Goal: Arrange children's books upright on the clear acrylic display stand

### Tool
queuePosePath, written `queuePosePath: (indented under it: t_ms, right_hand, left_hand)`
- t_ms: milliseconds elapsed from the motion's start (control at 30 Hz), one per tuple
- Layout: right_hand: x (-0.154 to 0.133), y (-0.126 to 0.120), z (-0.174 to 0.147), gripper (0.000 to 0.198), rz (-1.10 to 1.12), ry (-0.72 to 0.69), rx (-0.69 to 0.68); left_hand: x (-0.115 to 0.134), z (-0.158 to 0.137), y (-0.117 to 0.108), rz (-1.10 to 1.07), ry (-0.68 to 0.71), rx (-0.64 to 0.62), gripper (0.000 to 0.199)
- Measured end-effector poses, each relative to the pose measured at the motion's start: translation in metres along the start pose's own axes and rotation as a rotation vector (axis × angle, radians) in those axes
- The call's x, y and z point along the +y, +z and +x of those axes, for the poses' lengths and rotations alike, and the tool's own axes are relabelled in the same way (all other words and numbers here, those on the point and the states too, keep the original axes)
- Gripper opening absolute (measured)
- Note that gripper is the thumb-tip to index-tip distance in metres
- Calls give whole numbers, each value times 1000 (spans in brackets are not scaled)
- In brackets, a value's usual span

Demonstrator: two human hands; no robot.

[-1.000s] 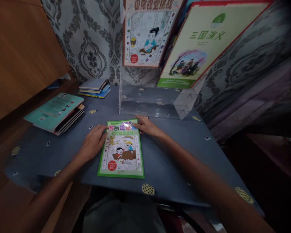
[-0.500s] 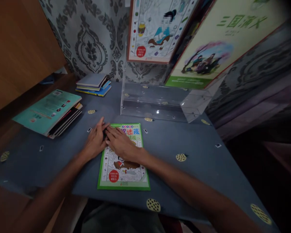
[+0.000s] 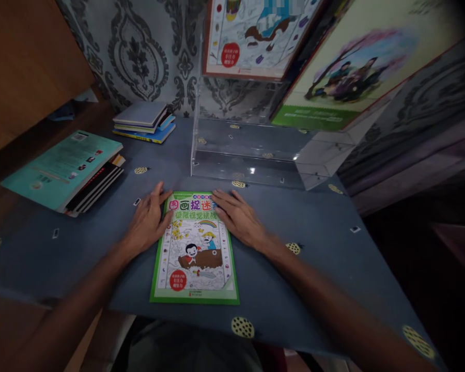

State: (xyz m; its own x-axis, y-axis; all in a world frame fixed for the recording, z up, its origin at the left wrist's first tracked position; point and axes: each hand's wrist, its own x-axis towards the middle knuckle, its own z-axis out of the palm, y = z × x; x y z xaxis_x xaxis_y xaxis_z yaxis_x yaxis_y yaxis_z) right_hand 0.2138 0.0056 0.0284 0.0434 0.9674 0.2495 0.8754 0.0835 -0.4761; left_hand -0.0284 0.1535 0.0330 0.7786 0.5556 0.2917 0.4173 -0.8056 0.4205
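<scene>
A green-bordered picture book (image 3: 196, 253) lies flat and closed on the table in front of me, its cover facing up with coloured Chinese characters and cartoon figures. My left hand (image 3: 149, 219) rests along its upper left edge, fingers stretched out and touching the border. On the opposite side, my right hand (image 3: 240, 217) lies over the upper right corner with its fingers extended, covering the end of the title. Neither hand grips the book.
Behind the book stands a clear acrylic rack (image 3: 248, 163) holding upright books, among them a pale green one (image 3: 344, 77). To the left lie a teal book (image 3: 62, 168) on a pile and a smaller stack of books (image 3: 143, 121). A patterned cloth (image 3: 313, 289) covers the table.
My right hand has slid rightward from the book's upper left to its upper right corner, uncovering the title and picture. My left hand stays by the left edge. The view has tilted slightly downward.
</scene>
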Motion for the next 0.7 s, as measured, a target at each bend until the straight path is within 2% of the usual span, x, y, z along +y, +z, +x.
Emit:
queuePosePath:
  t_ms: [133, 267, 467, 700]
  right_hand:
    - [8, -5, 0, 44, 168, 31, 20]
    - [12, -10, 2, 47, 362, 90, 67]
    - [16, -9, 3, 55, 532, 153, 100]
    - [19, -7, 6, 61, 687, 151, 123]
  left_hand:
    - [1, 1, -3, 69, 20, -32, 55]
    - [3, 8, -5, 189, 110, -67, 40]
    - [16, 32, 4, 182, 282, -102, 40]
    - [46, 62, 27, 210, 375, -154, 42]
